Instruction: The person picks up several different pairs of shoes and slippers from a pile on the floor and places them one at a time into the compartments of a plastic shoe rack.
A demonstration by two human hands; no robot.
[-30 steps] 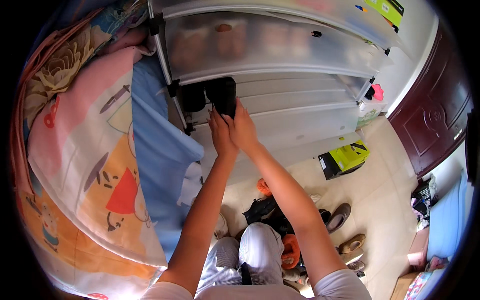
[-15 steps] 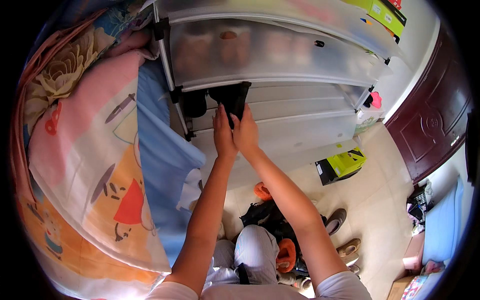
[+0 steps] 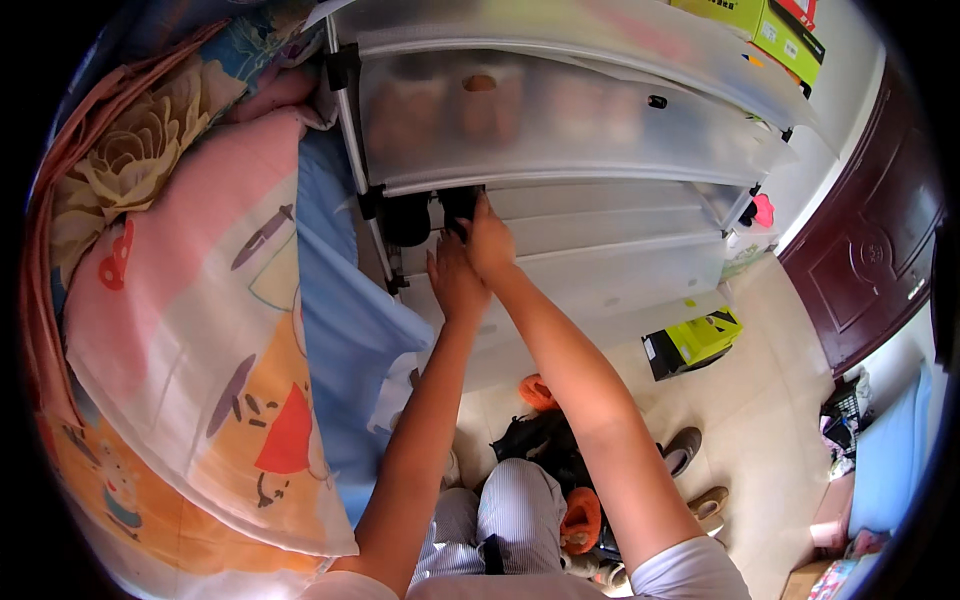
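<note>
Shoes (image 3: 425, 213), dark and paired, sit inside a shelf slot of the rack (image 3: 600, 270), just under its frosted upper flap (image 3: 520, 115). Head view: the left shoe shows as a rounded dark mass at the slot's left end, beside the rack's black corner post; the second shoe lies just right of it, partly hidden by fingers. Right hand (image 3: 487, 240) reaches up into the slot, its fingertips on the second shoe; whether it grips or only presses cannot be told. Left hand (image 3: 455, 283) rests just below, fingers extended and loose, flat against the front edge of the shelf, holding nothing. Both forearms rise from the lower edge, nearly side by side, the hands touching. Lower white flaps of the rack run to the right beneath the hands. A patterned quilt (image 3: 200, 320) in pink, blue and orange hangs at the left, close against the rack. On the tiled floor (image 3: 770, 400) below lie a green box (image 3: 695, 340), orange slippers (image 3: 580, 520) and brown shoes (image 3: 685, 450), well apart from the hands. A dark red door (image 3: 870, 240) stands at the right.
</note>
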